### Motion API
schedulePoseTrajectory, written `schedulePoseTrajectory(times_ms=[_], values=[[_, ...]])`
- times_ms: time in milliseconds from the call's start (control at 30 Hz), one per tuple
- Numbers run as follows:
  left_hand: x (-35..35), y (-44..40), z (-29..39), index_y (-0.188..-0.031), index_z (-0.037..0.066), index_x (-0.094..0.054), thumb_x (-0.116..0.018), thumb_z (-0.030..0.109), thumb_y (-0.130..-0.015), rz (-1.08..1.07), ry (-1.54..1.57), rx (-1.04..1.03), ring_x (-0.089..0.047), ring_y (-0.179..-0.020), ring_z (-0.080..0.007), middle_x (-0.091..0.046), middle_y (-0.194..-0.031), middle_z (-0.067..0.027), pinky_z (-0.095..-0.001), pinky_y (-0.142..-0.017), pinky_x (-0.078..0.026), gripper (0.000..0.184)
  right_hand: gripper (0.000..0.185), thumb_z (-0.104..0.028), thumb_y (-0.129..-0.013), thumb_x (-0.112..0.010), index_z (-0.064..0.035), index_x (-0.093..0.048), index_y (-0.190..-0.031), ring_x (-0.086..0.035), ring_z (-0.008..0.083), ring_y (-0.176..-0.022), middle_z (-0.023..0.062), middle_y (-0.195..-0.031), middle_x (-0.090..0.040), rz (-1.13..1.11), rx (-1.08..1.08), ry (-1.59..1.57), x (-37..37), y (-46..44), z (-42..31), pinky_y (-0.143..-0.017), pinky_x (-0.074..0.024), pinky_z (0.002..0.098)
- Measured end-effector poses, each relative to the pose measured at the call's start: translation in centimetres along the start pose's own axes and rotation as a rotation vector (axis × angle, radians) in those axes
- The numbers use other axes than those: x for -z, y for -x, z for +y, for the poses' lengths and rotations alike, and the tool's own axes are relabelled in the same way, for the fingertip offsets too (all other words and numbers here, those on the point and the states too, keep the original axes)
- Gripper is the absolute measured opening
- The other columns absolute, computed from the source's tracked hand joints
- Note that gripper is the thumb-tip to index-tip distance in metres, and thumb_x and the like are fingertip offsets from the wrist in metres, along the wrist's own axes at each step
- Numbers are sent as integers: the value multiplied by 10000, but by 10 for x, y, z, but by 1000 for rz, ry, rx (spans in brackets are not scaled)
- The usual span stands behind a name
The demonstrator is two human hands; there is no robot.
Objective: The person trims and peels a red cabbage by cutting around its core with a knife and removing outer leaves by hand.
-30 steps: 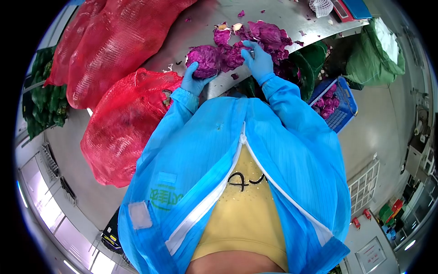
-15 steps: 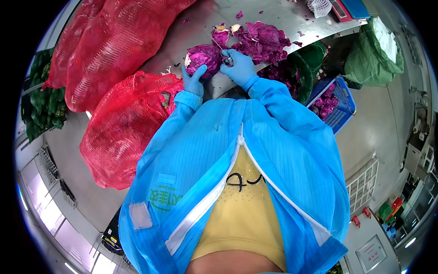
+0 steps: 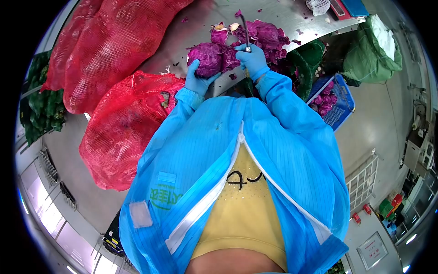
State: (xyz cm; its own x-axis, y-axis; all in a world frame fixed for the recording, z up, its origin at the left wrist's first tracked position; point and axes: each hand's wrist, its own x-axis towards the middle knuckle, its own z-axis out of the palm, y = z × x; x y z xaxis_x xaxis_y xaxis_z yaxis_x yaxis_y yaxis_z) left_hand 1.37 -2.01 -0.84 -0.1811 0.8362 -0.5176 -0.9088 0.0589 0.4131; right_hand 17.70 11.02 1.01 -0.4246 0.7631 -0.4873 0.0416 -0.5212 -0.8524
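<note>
Red sacks (image 3: 123, 132) are crowding the left hand (image 3: 197, 83) cupping a cabbage (image 3: 206, 58); the right hand (image 3: 254, 61) is gripping a knife (image 3: 247, 35); jacket lettering (image 3: 165, 196) is blurring.

The left arm (image 3: 175, 114) and right arm (image 3: 279, 87), in light-blue fabric sleeves (image 3: 296, 112) gathered at the wrists, angle inward to the front, the left grip (image 3: 197, 83), a blue-gloved hand, cupped with thumb and fingers parted, the right grip (image 3: 255, 63), also blue-gloved, curled closed, slightly farther forward.
</note>
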Motion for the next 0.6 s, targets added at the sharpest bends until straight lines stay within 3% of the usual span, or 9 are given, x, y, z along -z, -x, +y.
schedulePoseTrajectory(times_ms=[100, 133, 200, 267, 333, 400, 500, 533, 600], values=[[-9, -2, 1, -1357, 91, -327, -707, 227, -742, 79, -247, -160, -450, -1202, -306, -438, -1314, -120, -501, -997, -405, 736, 169, -51, -638, -672, -24, -622, -797, -556, 105, -602, 24, -690, -591, 47, 0, 91, 12, -6, 19, -577, -478, 250], [-11, -5, 1, -1357, 91, -327, -707, 227, -742, 78, -241, -167, -450, -1202, -306, -438, -1314, -120, -501, -997, -405, 736, 203, -52, -641, -667, -27, -626, -838, -591, 122, -631, 41, -714, -620, 95, 137, 224, 13, -8, 29, -611, -499, 277], [-12, -8, 0, -1290, 93, -388, -753, 62, -665, 29, -372, -341, -490, -1142, -274, -475, -1248, -99, -437, -944, -457, 725, 236, -76, -649, -678, -48, -631, -879, -626, 144, -678, 62, -756, -652, 285, 275, 471, 21, -17, 39, -653, -508, 299], [-9, -12, 1, -1301, 85, -385, -800, 64, -617, 26, -375, -400, -498, -1132, -256, -478, -1249, -85, -376, -940, -458, 801, 249, -115, -660, -694, -76, -639, -900, -648, 173, -725, 76, -783, -663, 357, 355, 631, 40, -20, 26, -689, -509, 314], [-5, -15, 5, -1324, 72, -368, -849, 160, -572, -97, -837, -676, -484, -1144, -257, -443, -1282, -117, -357, -968, -434, 896, 315, -155, -705, -711, -100, -628, -1004, -644, 207, -753, 98, -838, -654, 328, 396, 735, 50, -19, 13, -705, -512, 318], [-22, -2, 14, -1375, 70, -312, -892, 294, -449, 67, -1386, -757, -446, -1145, -309, -399, -1252, -171, -392, -1011, -372, 1115, 394, -184, -733, -722, -116, -594, -1099, -637, 220, -801, 112, -936, -639, 352, 675, 975, 53, -23, 13, -709, -513, 318], [-28, -1, 13, -1393, 105, -293, -887, 302, -437, 109, -1575, -745, -429, -1135, -340, -396, -1217, -173, -398, -1005, -370, 1143, 445, -217, -763, -717, -135, -561, -1172, -629, 257, -856, 120, -1021, -618, 152, 709, 817, 39, -15, 8, -717, -513, 334], [-26, -2, 11, -1389, 108, -310, -876, 308, -442, 127, -1603, -758, -433, -1109, -336, -403, -1196, -171, -399, -994, -368, 1121, 472, -264, -816, -669, -154, -515, -1248, -637, 273, -813, 128, -962, -636, 18, 566, 694, 28, -3, -1, -711, -513, 359], [-26, -3, 7, -1384, 110, -328, -865, 314, -447, 141, -1632, -766, -437, -1084, -331, -409, -1174, -170, -401, -983, -365, 1100, 543, -356, -857, -603, -175, -425, -1338, -646, 303, -784, 144, -891, -651, -73, 391, 998, 11, 20, -22, -702, -511, 381]])
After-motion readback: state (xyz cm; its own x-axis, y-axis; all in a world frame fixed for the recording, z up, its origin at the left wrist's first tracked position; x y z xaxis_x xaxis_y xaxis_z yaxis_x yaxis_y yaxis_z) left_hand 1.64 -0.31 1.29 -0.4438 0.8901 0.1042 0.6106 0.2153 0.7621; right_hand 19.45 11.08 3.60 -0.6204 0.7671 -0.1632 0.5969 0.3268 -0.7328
